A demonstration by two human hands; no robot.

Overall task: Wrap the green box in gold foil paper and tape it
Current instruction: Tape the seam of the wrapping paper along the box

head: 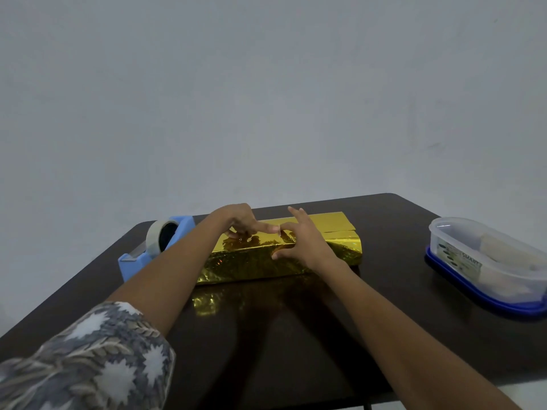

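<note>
The box lies lengthwise in the middle of the dark table, fully covered by gold foil paper (251,261); none of its green shows. A foil flap (331,221) lies flat behind it on the right. My left hand (239,221) rests on the top of the wrapped box, its index finger stretched to the right and pressing the foil seam. My right hand (302,241) lies across the top beside it, fingers spread, thumb against the front upper edge. The fingertips of both hands almost meet. Whether a piece of tape lies under them I cannot tell.
A blue tape dispenser (165,241) with a roll of clear tape stands just left of the box, behind my left forearm. A clear plastic container (485,261) on a blue lid sits at the right table edge. A grey wall rises behind the table (296,335).
</note>
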